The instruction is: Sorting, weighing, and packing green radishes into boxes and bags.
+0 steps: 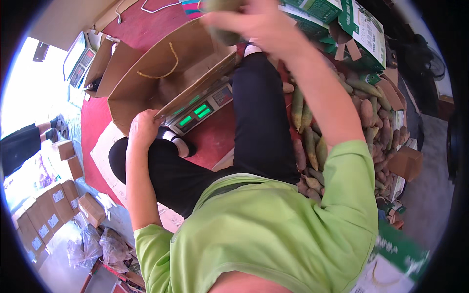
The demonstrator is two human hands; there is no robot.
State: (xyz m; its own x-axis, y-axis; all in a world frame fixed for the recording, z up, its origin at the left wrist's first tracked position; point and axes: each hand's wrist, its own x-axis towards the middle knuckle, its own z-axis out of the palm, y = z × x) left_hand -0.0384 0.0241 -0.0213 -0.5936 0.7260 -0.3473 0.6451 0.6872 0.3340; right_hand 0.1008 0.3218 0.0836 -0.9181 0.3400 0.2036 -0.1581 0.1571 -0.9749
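My left hand (143, 128) grips the near corner edge of an open brown cardboard box (128, 95) with a yellow rope handle (171, 63). The box stands on a digital weighing scale (207, 110) with lit green displays. My right hand (251, 24) is raised past the box's far right corner, closed around a long green vegetable (222, 22). Motion blurs this hand, and the top edge of the view cuts part of it off. Beside my right leg lies a large heap of reddish-brown tubers (366, 112) and long green vegetables (309, 145).
Green and white cartons (364, 36) stand at the far right. Another open cardboard box (115, 68) and a second scale (78, 61) are at the far left. Upright brown boxes (51, 210) and plastic bags (93, 244) sit at the lower left. Another person's legs (24, 144) show at the left edge.
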